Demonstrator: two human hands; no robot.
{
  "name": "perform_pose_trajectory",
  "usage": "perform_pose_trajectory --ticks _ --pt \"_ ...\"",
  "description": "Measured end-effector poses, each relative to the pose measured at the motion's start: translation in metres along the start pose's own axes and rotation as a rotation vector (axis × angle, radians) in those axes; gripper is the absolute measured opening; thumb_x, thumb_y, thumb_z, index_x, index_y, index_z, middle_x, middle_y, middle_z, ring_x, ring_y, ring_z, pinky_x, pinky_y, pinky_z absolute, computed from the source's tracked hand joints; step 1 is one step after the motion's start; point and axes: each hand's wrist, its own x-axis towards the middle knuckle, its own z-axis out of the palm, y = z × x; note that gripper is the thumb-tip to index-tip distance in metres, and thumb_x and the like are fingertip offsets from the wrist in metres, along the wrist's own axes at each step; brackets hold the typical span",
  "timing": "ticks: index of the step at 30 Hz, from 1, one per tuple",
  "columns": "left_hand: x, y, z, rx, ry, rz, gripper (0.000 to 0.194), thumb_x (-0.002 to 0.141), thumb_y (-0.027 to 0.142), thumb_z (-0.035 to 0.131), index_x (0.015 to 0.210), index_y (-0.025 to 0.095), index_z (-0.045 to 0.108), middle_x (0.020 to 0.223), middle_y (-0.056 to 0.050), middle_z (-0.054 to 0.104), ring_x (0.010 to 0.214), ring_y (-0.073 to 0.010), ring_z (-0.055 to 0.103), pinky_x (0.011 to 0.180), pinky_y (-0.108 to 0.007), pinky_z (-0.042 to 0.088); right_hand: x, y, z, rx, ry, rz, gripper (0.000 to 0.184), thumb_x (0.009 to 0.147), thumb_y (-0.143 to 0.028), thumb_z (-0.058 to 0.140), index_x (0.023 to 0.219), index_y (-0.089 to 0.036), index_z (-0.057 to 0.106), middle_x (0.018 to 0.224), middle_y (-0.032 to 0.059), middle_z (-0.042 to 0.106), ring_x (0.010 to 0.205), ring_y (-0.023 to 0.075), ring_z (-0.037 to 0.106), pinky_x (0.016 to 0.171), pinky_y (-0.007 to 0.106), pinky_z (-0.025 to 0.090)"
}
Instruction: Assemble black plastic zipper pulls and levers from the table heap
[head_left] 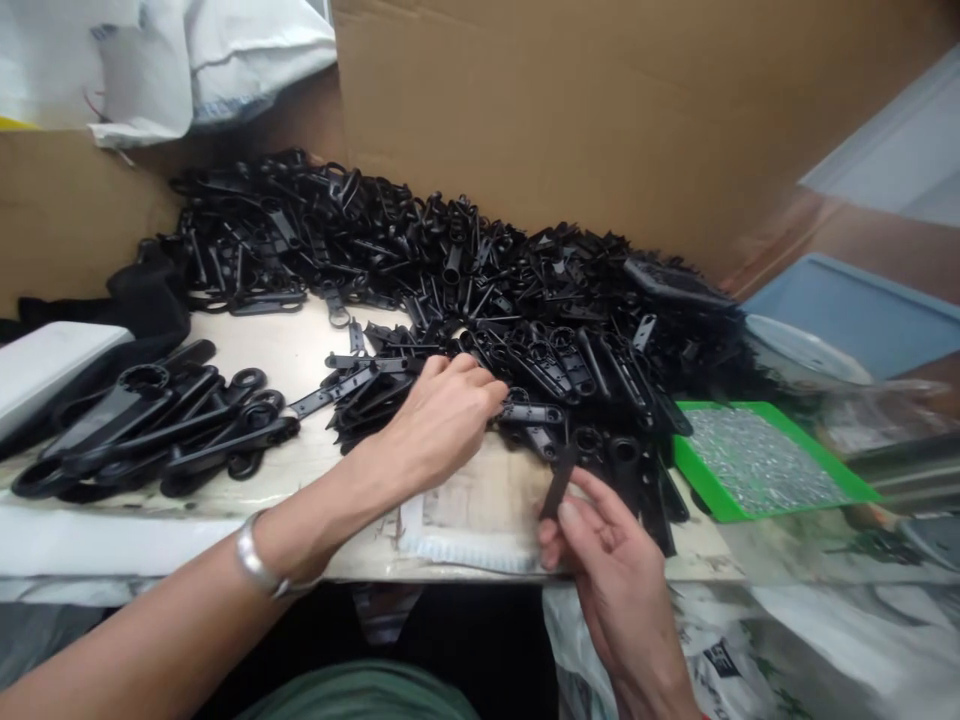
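My right hand (611, 560) pinches a flat black plastic strip (557, 485) between thumb and fingers, tilted up over the front of the table. Curled knuckles-up, my left hand (450, 420) is at the near edge of the heap of black plastic parts (450, 250). Its fingertips are hidden, so what they grip, if anything, cannot be seen. Just left of it lie flat black strips with small holes (337, 390). Black handle-like parts with ring ends (600, 370) lie between and beyond the two hands.
Several larger ring-ended black parts (157, 420) are piled at the left, beside a white box (60, 375). At the right, a green tray (694, 470) holds many small metal pieces (757, 460). A blue bin (840, 300) stands behind it. Cardboard (600, 110) walls the back.
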Motion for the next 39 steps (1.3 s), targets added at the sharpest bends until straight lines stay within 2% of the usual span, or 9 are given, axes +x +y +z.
perform_pose_trajectory --ticks 3,6,11,14,16,20,22,28,39 --pt "0.026 -0.001 0.021 -0.019 -0.042 0.02 0.021 0.092 0.017 0.045 0.077 0.015 0.061 0.08 -0.007 0.063 0.087 -0.0219 0.049 0.076 -0.037 0.031 -0.006 0.003 -0.004 0.018 0.04 0.037 0.047 0.085 -0.035 0.071 0.124 -0.016 0.053 0.075 0.0033 0.068 0.056 0.0115 0.057 0.056 0.022 0.048" --pt "0.034 -0.002 0.032 -0.06 -0.051 0.014 0.015 0.087 0.02 0.052 0.079 0.015 0.063 0.083 -0.007 0.062 0.089 -0.0228 0.049 0.076 -0.037 0.031 -0.007 0.002 -0.005 0.039 0.044 0.042 0.047 0.084 -0.036 0.072 0.122 -0.015 0.055 0.08 0.0056 0.07 0.057 0.0115 0.058 0.057 0.022 0.049" --pt "0.025 0.002 0.024 -0.202 -0.011 -0.059 0.009 0.079 0.016 0.059 0.072 0.015 0.065 0.089 -0.008 0.061 0.09 -0.0232 0.052 0.077 -0.035 0.037 -0.003 0.001 0.0 0.049 0.059 0.015 0.04 0.084 -0.035 0.072 0.116 -0.015 0.059 0.079 0.0054 0.071 0.059 0.0112 0.06 0.06 0.021 0.052" --pt "0.008 0.009 0.014 -0.325 0.054 -0.151 0.015 0.085 0.015 0.051 0.086 0.015 0.066 0.093 -0.006 0.065 0.083 -0.0183 0.057 0.073 -0.03 0.042 0.0 0.0 0.008 0.051 0.09 -0.004 0.039 0.084 -0.034 0.072 0.117 -0.017 0.059 0.08 0.0044 0.071 0.06 0.0114 0.062 0.06 0.02 0.053" --pt "-0.006 0.015 0.011 -0.608 0.067 -0.27 0.02 0.086 0.015 0.049 0.098 0.015 0.065 0.091 -0.005 0.067 0.079 -0.0158 0.06 0.07 -0.027 0.045 0.0 -0.001 0.017 0.037 0.106 -0.037 0.04 0.085 -0.033 0.072 0.12 -0.019 0.058 0.079 0.0034 0.07 0.061 0.0118 0.063 0.06 0.021 0.054" --pt "-0.031 0.027 0.016 -1.504 0.116 -0.629 0.026 0.079 0.015 0.061 0.104 0.009 0.064 0.086 -0.008 0.069 0.076 -0.0156 0.061 0.069 -0.026 0.046 -0.002 -0.007 0.039 -0.051 0.103 -0.125 0.039 0.087 -0.032 0.069 0.122 -0.022 0.057 0.076 0.0012 0.07 0.062 0.0124 0.065 0.062 0.021 0.056" --pt "-0.038 0.03 0.019 -1.678 0.177 -0.707 0.03 0.078 0.016 0.065 0.106 0.007 0.064 0.085 -0.009 0.069 0.074 -0.0146 0.06 0.069 -0.026 0.045 -0.002 -0.012 0.049 -0.095 0.088 -0.164 0.036 0.088 -0.031 0.067 0.122 -0.023 0.058 0.076 0.0007 0.07 0.062 0.0122 0.065 0.063 0.021 0.057" --pt "-0.049 0.034 0.019 -1.745 0.294 -0.716 0.031 0.081 0.018 0.065 0.111 0.007 0.066 0.089 -0.01 0.069 0.074 -0.0127 0.056 0.072 -0.026 0.044 0.005 -0.023 0.067 -0.213 0.05 -0.22 0.03 0.089 -0.029 0.064 0.118 -0.021 0.059 0.073 -0.0002 0.07 0.062 0.013 0.066 0.063 0.022 0.057" --pt "-0.06 0.038 0.029 -1.732 0.453 -0.651 0.03 0.087 0.02 0.06 0.116 0.014 0.068 0.09 -0.007 0.071 0.078 -0.0127 0.06 0.076 -0.024 0.048 0.017 -0.029 0.078 -0.329 -0.037 -0.094 0.045 0.083 -0.04 0.067 0.118 -0.014 0.056 0.069 0.0033 0.069 0.05 0.0154 0.062 0.048 0.024 0.056"
